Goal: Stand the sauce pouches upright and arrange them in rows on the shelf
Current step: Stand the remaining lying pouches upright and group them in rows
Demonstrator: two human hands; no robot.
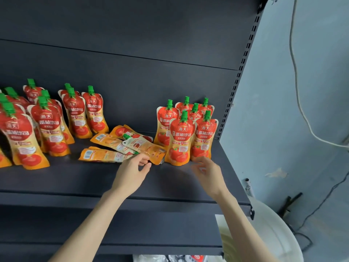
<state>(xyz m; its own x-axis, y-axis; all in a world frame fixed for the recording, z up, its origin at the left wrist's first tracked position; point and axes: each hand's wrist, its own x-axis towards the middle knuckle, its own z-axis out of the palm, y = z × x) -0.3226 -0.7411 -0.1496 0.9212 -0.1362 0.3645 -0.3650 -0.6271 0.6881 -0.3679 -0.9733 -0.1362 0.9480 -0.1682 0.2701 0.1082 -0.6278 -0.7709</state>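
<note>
Red and orange sauce pouches with green caps stand on the dark shelf (75,178). One upright group (179,140) is at the right end, and a larger group (49,127) stands at the left. Between them several pouches lie flat in a loose pile; the nearest are one lying pouch (149,148) and another flat one (105,155). My left hand (132,171) reaches to the near edge of the lying pouch, thumb and fingers apart around its corner. My right hand (205,171) is blurred, with loose spread fingers holding nothing, just in front of the right group.
The shelf's back panel and a slotted upright post (236,87) close the right end. A white round tub (273,233) sits below at the right. A pale wall with a hanging cable (302,114) lies beyond. More packages (170,259) show on a lower shelf.
</note>
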